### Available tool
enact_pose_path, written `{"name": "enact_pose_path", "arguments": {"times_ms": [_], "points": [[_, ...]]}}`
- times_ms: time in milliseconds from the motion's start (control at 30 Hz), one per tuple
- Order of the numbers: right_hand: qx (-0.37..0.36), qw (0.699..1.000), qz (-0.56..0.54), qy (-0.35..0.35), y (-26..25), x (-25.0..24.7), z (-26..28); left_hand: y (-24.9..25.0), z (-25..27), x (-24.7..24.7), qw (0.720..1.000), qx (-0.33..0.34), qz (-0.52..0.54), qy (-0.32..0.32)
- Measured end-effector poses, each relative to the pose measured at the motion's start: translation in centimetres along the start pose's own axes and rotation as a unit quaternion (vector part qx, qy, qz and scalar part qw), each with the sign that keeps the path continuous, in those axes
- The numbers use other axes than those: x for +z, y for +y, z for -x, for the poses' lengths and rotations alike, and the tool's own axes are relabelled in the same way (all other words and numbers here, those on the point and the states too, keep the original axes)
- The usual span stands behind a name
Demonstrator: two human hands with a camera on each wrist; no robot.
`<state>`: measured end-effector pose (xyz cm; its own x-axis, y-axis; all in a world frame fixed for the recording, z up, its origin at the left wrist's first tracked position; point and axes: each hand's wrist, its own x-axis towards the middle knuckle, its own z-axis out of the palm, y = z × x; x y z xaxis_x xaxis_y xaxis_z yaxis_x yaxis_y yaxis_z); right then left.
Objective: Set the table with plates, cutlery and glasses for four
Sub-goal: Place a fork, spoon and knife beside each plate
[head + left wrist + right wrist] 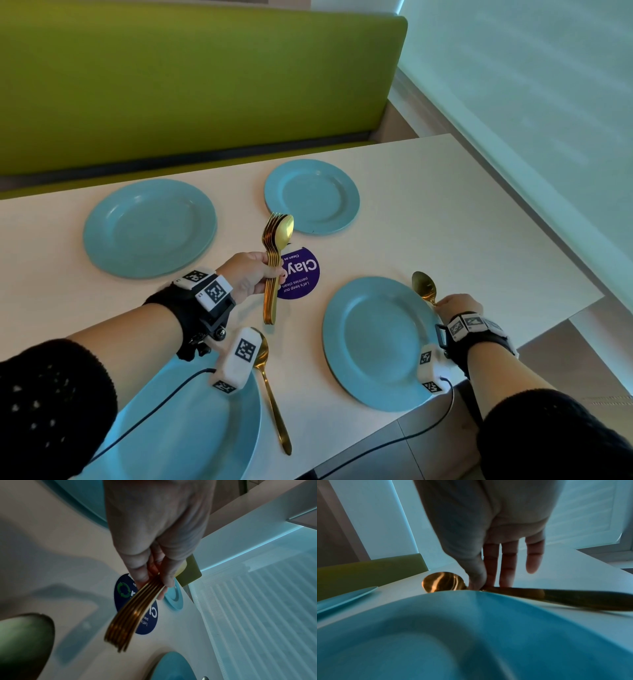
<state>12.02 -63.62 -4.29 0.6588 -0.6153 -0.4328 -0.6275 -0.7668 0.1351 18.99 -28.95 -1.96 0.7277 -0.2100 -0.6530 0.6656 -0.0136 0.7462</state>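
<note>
Several teal plates sit on the white table [445, 192]: far left plate [149, 228], far right plate [311, 196], near right plate [380, 342], near left plate [191, 421]. My left hand [253, 277] grips a bundle of gold cutlery [274, 267] upright above the table, forks and a spoon together; the left wrist view shows its handles [130, 616]. A gold spoon [270, 390] lies right of the near left plate. My right hand [455, 303] pinches the neck of another gold spoon [424, 285] lying just right of the near right plate; the right wrist view shows its bowl [443, 582].
A round purple sticker [301, 277] marks the table's middle. A green bench [191, 85] runs along the far side. The table's right edge lies close to my right hand, with a pale blind [534, 102] beyond. Cables trail from both wrist units.
</note>
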Motion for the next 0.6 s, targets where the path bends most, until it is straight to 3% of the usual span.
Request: {"name": "enact_pose_path", "arguments": {"times_ms": [167, 400, 600], "points": [[-0.013, 0.999, 0.029, 0.017, 0.2, 0.3, 0.0, -0.1, 0.2, -0.1, 1.000, 0.002, -0.004, 0.003], [-0.050, 0.986, 0.159, 0.020, 0.0, 0.9, 0.0, -0.7, 0.5, -0.1, 1.000, 0.002, -0.007, 0.011], [-0.020, 0.996, 0.083, 0.022, -0.1, 1.1, -0.6, -1.1, 0.7, -0.1, 1.000, 0.001, -0.007, 0.011]]}}
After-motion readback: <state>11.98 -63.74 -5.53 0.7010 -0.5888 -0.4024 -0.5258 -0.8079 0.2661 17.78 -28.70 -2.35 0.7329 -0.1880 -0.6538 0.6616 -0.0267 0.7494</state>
